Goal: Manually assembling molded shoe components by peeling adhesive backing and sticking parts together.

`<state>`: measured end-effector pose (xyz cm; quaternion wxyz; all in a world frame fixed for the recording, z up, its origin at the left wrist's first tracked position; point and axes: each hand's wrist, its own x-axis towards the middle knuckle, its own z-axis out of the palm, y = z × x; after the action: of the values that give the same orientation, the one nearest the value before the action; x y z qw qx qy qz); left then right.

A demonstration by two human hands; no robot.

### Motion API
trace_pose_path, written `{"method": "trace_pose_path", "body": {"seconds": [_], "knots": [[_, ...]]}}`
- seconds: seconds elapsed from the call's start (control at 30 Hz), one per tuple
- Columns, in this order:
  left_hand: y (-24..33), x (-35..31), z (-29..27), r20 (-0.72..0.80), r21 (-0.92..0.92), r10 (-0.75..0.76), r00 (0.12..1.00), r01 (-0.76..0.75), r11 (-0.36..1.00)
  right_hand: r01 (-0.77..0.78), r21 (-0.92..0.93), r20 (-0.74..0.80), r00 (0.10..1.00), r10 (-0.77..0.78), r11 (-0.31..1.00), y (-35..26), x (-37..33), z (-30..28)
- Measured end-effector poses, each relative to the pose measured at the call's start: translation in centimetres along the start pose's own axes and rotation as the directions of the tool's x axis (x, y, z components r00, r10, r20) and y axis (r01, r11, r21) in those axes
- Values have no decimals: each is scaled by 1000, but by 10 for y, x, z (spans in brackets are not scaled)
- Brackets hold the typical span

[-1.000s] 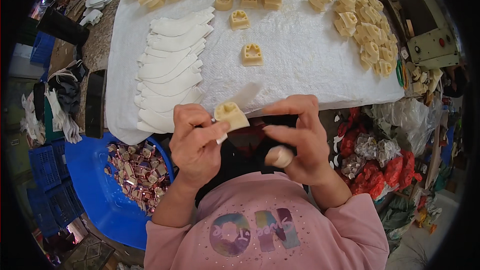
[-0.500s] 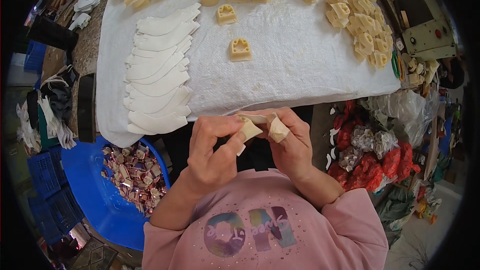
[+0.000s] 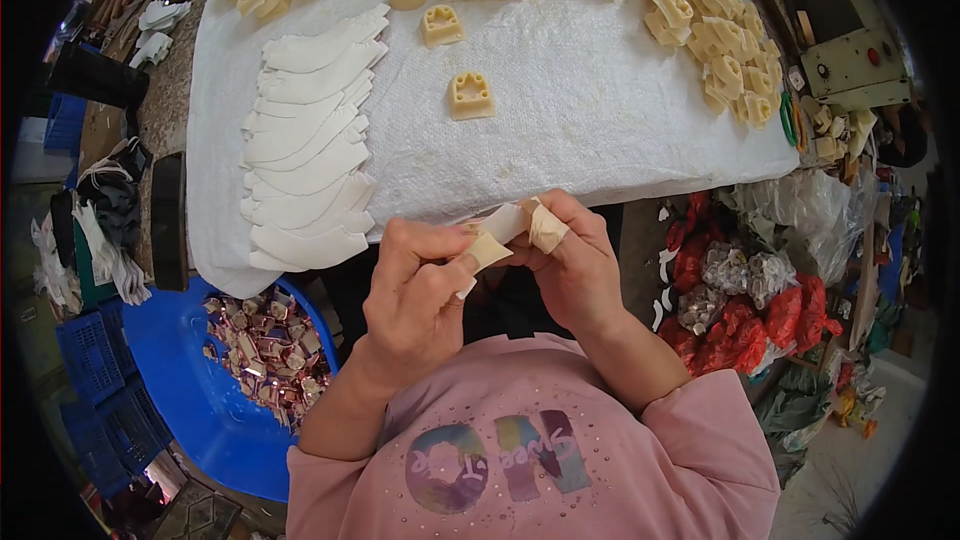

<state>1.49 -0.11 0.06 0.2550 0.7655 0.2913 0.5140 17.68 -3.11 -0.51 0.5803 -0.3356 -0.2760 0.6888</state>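
Observation:
Just off the table's near edge, both my hands meet around a white curved strip (image 3: 502, 224) of thin, leather-like sheet. My left hand (image 3: 410, 275) pinches its left part between thumb and fingers. A pale cream, flared piece (image 3: 488, 251) sits at that thumb tip; whether it is a finger cover or a separate part I cannot tell. My right hand (image 3: 582, 265) grips the strip's right end, with a beige wrap (image 3: 546, 228) around its thumb. A row of overlapping white strips (image 3: 305, 150) lies on the table to the left. Beyond my hands stands a cream, arch-shaped block (image 3: 471, 97) with holes.
A white woven cloth (image 3: 580, 130) covers the table. More cream blocks (image 3: 725, 35) are heaped at the back and right. At lower left, a blue tub (image 3: 180, 380) contains shiny pinkish pieces (image 3: 265, 350). Red plastic bags (image 3: 735, 335) lie at the right, below a green machine box (image 3: 855, 68).
My hands have risen slightly toward the table edge, and more of the white strip shows between them. The view has shifted slightly. Both grips hold.

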Motion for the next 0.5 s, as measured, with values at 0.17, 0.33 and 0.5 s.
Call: {"method": "trace_pose_path", "body": {"seconds": [0.17, 0.33, 0.5], "knots": [[1, 1, -2, 126, 250, 69, 990, -99, 963, -15, -222, -81, 997, -4, 975, 3, -5, 12], [6, 4, -1, 152, 317, 14, 988, -62, 946, 94, -540, -11, 993, -118, 836, 2, -5, 14], [-1, -4, -6, 175, 132, -143, 974, 121, 984, 189, -579, 148, 981, -126, 793, -1, -1, -2]]}}
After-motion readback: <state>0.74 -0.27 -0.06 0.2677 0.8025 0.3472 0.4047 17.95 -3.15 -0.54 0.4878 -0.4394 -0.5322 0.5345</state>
